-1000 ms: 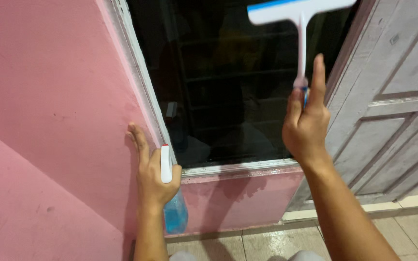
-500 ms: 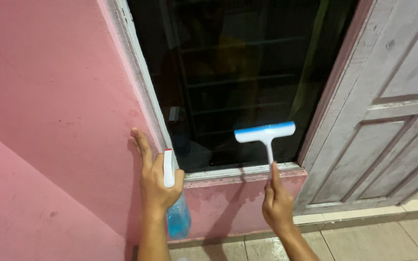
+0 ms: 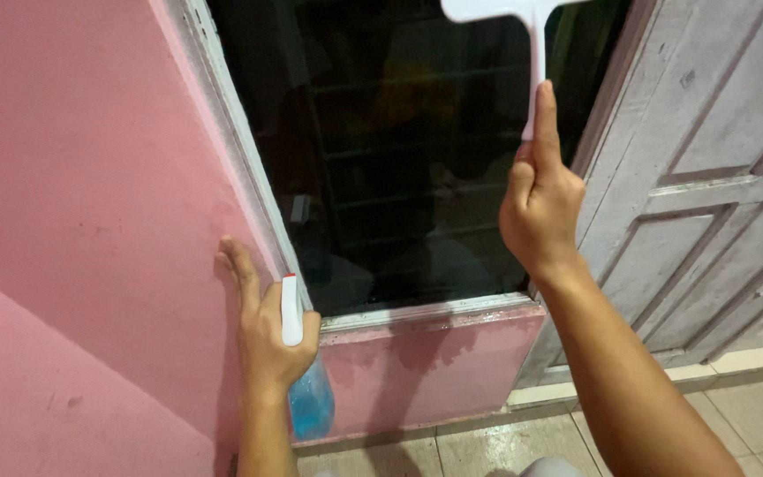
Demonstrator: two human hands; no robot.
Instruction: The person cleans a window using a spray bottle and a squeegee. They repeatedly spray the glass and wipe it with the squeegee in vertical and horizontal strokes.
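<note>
My right hand [image 3: 540, 201] grips the handle of a white squeegee [image 3: 533, 53], held high against the dark window glass [image 3: 399, 150]; its blade is cut off by the top edge of the view. My left hand [image 3: 262, 327] holds a spray bottle [image 3: 304, 389] with a white and red nozzle and blue liquid, and rests against the pink wall [image 3: 81, 194] beside the window's lower left corner, index finger stretched upward.
A white window frame [image 3: 240, 168] and sill [image 3: 426, 311] border the glass. A grey panelled door [image 3: 717, 177] stands to the right. Pale floor tiles [image 3: 487, 442] lie below, partly wet-looking.
The squeegee was near the bottom of the glass half a second ago and is now back up at the top. My left hand with the bottle stayed put.
</note>
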